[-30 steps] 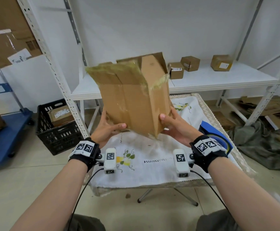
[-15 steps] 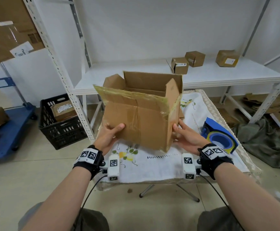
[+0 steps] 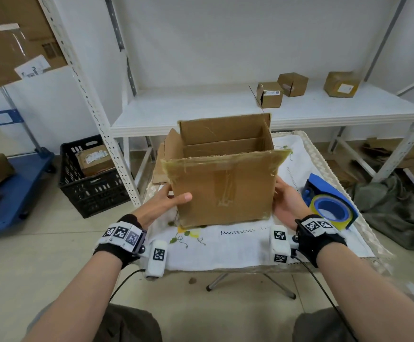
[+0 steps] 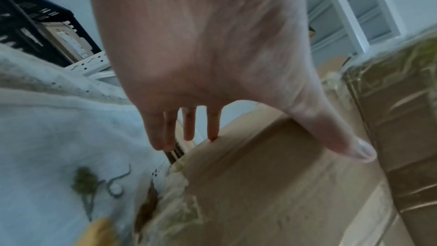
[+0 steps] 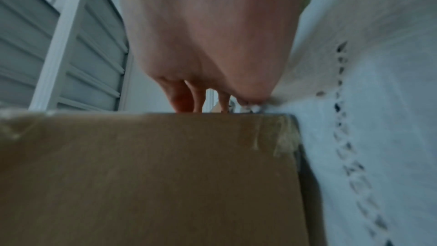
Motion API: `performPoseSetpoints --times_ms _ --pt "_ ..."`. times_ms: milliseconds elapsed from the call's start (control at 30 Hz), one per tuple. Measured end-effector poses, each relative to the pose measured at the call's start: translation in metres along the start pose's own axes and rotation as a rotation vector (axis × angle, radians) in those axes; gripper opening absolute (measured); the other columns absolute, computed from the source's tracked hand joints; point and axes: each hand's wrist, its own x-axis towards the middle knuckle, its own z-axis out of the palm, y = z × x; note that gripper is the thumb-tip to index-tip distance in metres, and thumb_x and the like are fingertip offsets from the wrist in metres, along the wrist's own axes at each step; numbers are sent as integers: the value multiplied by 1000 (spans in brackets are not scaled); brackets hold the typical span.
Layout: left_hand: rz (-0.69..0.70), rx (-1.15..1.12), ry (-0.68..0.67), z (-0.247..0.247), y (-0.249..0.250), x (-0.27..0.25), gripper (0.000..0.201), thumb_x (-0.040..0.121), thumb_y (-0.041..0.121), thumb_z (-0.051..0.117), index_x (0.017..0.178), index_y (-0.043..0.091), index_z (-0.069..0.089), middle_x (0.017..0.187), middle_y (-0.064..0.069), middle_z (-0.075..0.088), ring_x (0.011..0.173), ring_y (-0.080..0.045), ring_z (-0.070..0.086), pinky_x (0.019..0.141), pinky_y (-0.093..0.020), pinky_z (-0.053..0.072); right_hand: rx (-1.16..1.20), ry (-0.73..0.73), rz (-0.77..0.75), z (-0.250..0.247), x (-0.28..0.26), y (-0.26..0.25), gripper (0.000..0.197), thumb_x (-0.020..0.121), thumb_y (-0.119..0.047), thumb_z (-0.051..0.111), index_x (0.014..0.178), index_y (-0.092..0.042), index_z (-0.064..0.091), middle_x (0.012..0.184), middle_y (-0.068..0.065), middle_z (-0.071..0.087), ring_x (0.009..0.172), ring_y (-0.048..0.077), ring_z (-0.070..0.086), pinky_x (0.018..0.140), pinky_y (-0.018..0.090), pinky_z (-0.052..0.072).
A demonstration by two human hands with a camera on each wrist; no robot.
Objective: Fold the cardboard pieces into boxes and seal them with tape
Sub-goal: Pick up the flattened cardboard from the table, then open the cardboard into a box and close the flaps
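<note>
A brown cardboard box [image 3: 222,191] stands upright on the white embroidered cloth of the small table [image 3: 225,245], its top flaps open and old tape along the front rim. My left hand [image 3: 164,202] holds its left front corner, thumb flat on the front face and fingers straight along the left side [image 4: 189,126]. My right hand [image 3: 286,202] presses flat against the right side, its fingers [image 5: 179,98] reaching past the box [image 5: 153,175] edge. A blue tape dispenser [image 3: 329,206] with a tape roll lies on the cloth just right of my right hand.
A flat cardboard piece [image 3: 159,166] lies behind the box's left side. A white shelf [image 3: 201,107] behind the table carries three small boxes [image 3: 292,81]. A black crate [image 3: 90,178] and a blue cart [image 3: 16,191] stand on the floor at left; cardboard scraps [image 3: 398,156] lie at right.
The box came down from a tilted, lifted pose, turned upright with its open top up, and now sits on the cloth. Both hands moved down with it, staying on its sides.
</note>
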Motion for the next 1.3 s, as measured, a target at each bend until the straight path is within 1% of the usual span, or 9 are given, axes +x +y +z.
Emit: performPoseSetpoints --times_ms 67,200,400,533,700,933,1067,1167,1300 --pt "41 -21 17 0 5 -2 118 51 73 87 149 29 38 142 7 58 131 -13 55 117 -45 38 -9 21 -27 7 -1 -4 51 99 1 33 141 -13 58 102 4 71 99 19 64 93 34 54" --pt "127 -4 124 1 11 -1 115 65 59 89 156 24 28 149 2 53 137 -15 51 118 -49 37 -24 117 -207 24 -7 -19 67 92 22 32 147 -13 48 121 8 61 80 2 62 56 15 51" --pt "381 -117 210 14 38 -12 119 66 76 75 158 20 25 154 -6 47 143 -24 43 117 -50 36 57 99 -430 48 -13 -57 39 101 3 47 132 -18 58 140 3 57 88 11 58 71 23 47" --pt "389 -392 267 16 54 -24 104 79 87 46 155 17 37 155 -12 45 146 -29 40 120 -54 29 52 81 -483 55 -18 -71 26 99 -3 58 121 -17 64 123 2 64 112 16 60 104 37 49" --pt "422 -432 309 3 68 -23 55 101 52 44 144 20 55 149 6 54 143 -18 43 120 -47 33 33 3 -502 62 -26 -74 40 74 -25 82 110 -18 66 109 0 70 112 20 59 113 50 39" --pt "433 -10 6 -2 63 -18 116 60 89 65 157 37 30 164 18 27 150 -2 25 123 -40 19 -276 -185 -466 58 -24 -70 82 75 -59 79 144 -24 50 148 -2 54 141 12 46 116 33 37" --pt "398 171 -83 -11 68 -14 135 42 92 71 157 48 17 159 37 12 146 16 12 117 -25 17 -541 -245 -439 47 -27 -77 99 67 -59 76 154 -31 37 149 -21 44 131 -17 42 94 4 40" --pt "315 357 -117 -14 72 -5 137 38 87 77 154 57 12 165 28 -6 152 2 0 125 -46 11 -660 -244 -429 42 -25 -77 98 68 -58 72 155 -40 31 147 -30 38 126 -26 37 90 -1 37" --pt "268 544 -114 -16 76 -3 140 36 88 76 155 56 9 167 19 -14 149 -4 -8 123 -61 4 -712 -238 -397 41 -21 -79 101 67 -59 73 156 -45 27 154 -26 32 130 -26 31 104 13 33"
